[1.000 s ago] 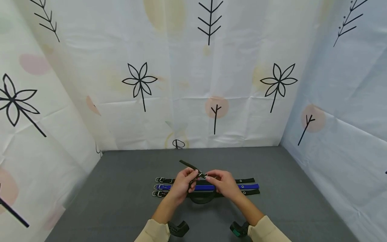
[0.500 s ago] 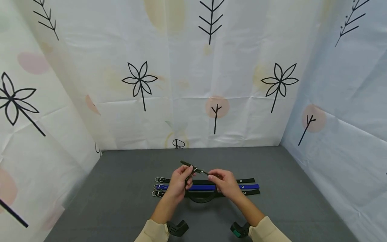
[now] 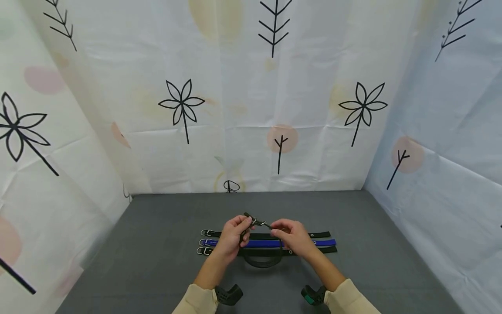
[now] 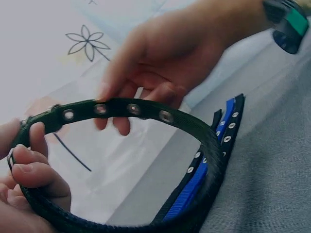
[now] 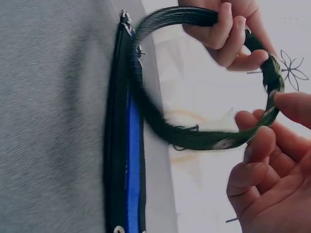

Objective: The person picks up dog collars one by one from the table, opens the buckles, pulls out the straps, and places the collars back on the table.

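A dark green collar [image 3: 262, 264] with metal eyelets is bent into a loop and hangs between my two hands above the table. My left hand [image 3: 230, 237] grips it at the metal buckle [image 3: 254, 221], and a short strap end sticks out past those fingers. With thumb and fingers my right hand [image 3: 293, 237] pinches the strap to the right of the buckle. The left wrist view shows the row of eyelets [image 4: 133, 109] along the strap, with right fingertips at one of them. In the right wrist view the collar [image 5: 160, 131] forms a ring; left fingers partly hide the buckle area.
Beneath my hands, a black collar [image 3: 322, 234], a blue collar [image 3: 327, 242] and another black collar [image 3: 329, 249] lie side by side on the grey table [image 3: 164, 270], buckles to the left. A patterned white cloth [image 3: 235, 152] walls in the table's back and sides.
The strap end sticking out past my left fingers has become shorter. My left hand has shifted slightly left, and a longer stretch of strap shows between the hands.
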`<state>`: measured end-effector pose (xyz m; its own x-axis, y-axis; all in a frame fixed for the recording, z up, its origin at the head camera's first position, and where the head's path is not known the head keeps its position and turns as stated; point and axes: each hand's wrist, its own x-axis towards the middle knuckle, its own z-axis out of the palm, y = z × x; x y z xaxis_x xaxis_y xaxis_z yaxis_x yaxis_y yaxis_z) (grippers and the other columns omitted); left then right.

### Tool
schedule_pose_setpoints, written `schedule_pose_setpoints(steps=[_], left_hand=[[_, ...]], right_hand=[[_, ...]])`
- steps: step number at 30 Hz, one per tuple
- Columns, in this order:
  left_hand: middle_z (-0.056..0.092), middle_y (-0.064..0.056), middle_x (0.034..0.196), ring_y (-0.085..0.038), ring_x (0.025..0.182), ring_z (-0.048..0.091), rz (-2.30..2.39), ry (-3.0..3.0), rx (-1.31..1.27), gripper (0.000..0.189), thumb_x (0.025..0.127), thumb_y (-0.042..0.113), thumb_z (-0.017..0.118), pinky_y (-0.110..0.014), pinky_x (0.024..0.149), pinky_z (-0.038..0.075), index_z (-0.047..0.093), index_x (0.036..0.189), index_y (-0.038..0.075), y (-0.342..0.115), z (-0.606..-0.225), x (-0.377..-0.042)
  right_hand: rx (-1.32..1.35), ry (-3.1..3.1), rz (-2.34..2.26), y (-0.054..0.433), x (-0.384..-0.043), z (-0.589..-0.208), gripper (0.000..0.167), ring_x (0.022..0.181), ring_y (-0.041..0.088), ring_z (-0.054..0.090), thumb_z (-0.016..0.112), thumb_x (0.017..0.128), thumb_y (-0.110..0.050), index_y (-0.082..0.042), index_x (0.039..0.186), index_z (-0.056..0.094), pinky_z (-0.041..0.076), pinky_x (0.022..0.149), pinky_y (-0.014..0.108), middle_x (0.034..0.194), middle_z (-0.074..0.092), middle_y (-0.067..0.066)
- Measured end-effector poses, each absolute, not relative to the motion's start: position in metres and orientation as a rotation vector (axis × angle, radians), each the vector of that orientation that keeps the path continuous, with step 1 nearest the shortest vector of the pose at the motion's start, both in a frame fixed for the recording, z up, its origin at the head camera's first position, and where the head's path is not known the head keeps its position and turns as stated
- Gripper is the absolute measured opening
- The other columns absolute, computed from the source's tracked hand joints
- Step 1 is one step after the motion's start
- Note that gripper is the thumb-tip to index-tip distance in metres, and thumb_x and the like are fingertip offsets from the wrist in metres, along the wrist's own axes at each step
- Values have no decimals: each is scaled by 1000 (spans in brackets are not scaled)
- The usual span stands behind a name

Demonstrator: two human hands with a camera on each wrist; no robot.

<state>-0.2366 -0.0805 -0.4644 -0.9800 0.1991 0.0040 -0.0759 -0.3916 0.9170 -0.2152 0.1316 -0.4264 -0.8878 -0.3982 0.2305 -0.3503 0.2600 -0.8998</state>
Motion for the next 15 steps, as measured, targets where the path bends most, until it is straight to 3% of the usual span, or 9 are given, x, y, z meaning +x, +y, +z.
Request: schedule_pose_setpoints(steps=[5,9,15], left_hand=[[62,-4,78,-8,48,41,2331,1724,234,17,98,19,61,-19,42,33,57,85,9,-79,-467,-235],[62,-3,78,-8,49,42,2268,1752,261,18,97,21,62,-20,43,34,58,85,9,-80,-469,-234],[63,-4,77,-8,50,43,2281,1758,256,16,97,19,63,-20,43,35,58,86,9,-82,-466,-235]], right_hand=[[-827,2447,-1672,129,-227,-434,20,48,18,49,60,98,-12,3,108,68,45,46,29,87,70,12],[-875,2434,-1651,130,-242,-453,21,47,14,48,61,98,-21,-5,107,69,45,45,30,85,69,8],[-891,2400,-1639,131,-245,-451,18,51,13,49,61,98,-19,-4,106,69,48,48,38,84,67,6]])
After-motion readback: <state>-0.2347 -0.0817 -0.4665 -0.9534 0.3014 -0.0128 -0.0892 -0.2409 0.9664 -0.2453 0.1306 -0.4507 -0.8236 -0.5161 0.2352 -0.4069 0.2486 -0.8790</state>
